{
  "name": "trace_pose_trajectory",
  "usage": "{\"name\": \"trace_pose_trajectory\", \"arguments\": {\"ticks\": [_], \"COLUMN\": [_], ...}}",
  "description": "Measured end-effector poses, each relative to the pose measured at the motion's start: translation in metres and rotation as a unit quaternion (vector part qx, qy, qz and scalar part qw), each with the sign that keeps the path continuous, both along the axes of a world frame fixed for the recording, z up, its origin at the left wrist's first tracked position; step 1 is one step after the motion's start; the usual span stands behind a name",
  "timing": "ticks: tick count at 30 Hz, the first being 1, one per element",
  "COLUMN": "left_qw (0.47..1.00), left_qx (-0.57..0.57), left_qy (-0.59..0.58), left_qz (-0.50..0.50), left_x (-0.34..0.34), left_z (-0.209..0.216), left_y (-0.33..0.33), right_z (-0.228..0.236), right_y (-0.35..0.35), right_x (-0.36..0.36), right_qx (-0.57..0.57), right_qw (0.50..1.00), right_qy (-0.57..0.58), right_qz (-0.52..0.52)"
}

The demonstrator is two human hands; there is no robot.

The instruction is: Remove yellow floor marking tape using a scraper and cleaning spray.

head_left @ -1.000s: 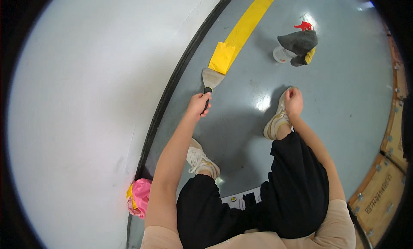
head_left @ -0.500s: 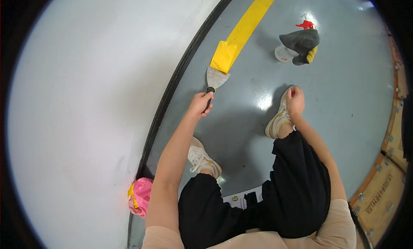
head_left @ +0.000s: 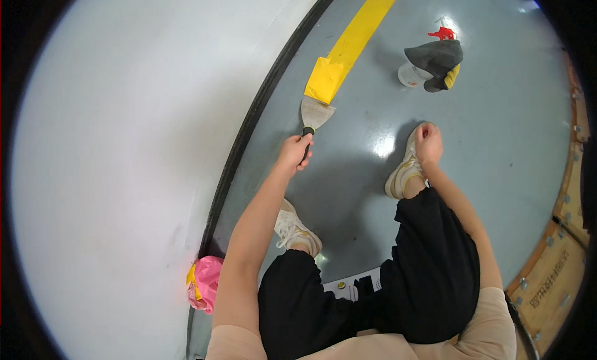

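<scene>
My left hand (head_left: 295, 153) is wrapped round the black handle of a putty knife (head_left: 318, 113). Its broad metal blade lies at the near end of a yellow tape strip (head_left: 360, 30) on the floor. That end of the tape is doubled back into a loose flap (head_left: 324, 79), just beyond the blade's edge. My right hand (head_left: 429, 143) is closed in a loose fist above my right shoe (head_left: 405, 173), and nothing shows in its fingers.
A spray bottle (head_left: 410, 75) with a red trigger stands ahead on the right, a dark grey glove or cloth (head_left: 435, 56) draped over it. Left are a white wall (head_left: 124, 142) and black skirting (head_left: 249, 120). A pink bag (head_left: 208, 282) sits beside my left arm; wooden crates (head_left: 553, 276) line the right.
The putty knife and my left hand have shifted very slightly right, the blade drawing back a little from the tape flap. My right hand keeps its fist. The view has moved slightly.
</scene>
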State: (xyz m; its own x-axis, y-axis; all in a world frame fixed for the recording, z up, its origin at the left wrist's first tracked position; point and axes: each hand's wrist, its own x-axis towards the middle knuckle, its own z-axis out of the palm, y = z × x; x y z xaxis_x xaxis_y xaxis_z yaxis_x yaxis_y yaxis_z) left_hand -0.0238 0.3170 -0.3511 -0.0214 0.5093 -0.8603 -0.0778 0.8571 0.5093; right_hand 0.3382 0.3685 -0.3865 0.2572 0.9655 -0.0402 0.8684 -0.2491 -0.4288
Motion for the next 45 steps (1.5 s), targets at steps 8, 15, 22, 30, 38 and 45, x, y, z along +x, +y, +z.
{"name": "trace_pose_trajectory", "arguments": {"ticks": [8,15,22,30,38,45], "left_qw": [0.995,0.981,0.976,0.971,0.956,0.964], "left_qx": [-0.008,-0.042,-0.027,-0.026,-0.053,-0.046], "left_qy": [-0.042,-0.08,-0.086,-0.094,-0.109,-0.083], "left_qz": [0.086,0.172,0.196,0.219,0.268,0.247], "left_x": [0.04,0.063,0.087,0.087,0.101,0.087], "left_z": [-0.007,-0.004,-0.006,0.0,0.004,0.002], "left_y": [-0.021,0.005,-0.017,0.005,0.001,0.01], "right_z": [-0.006,0.0,-0.002,-0.003,-0.005,-0.006], "right_y": [0.0,-0.001,0.001,-0.001,0.001,0.0], "right_x": [0.002,-0.003,0.0,-0.001,0.004,-0.002], "right_qx": [0.006,0.003,-0.005,-0.013,0.004,-0.003], "right_qw": [1.0,1.0,1.0,1.0,1.0,1.0], "right_qy": [0.015,0.014,-0.004,-0.012,0.004,-0.006], "right_qz": [-0.005,-0.014,-0.016,-0.016,-0.011,-0.011]}}
